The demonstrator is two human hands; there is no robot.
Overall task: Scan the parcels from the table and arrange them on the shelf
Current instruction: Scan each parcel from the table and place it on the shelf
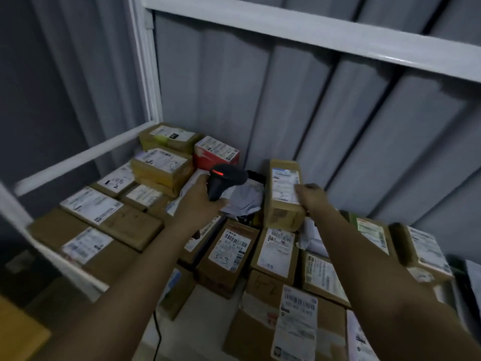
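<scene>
Right hand [311, 196] grips a brown parcel [283, 194] upright over the packed shelf [78, 155]; left hand [200, 198] wraps the scanner [223, 179] (red light on). Labels too blurry to read.

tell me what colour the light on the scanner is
Red-orange, glowing on the scanner head; only the head view shows it.

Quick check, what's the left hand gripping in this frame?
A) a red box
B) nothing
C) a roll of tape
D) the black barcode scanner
D: the left hand grips the black barcode scanner, its red light on, while the right hand holds an upright brown parcel over the shelf.
</scene>
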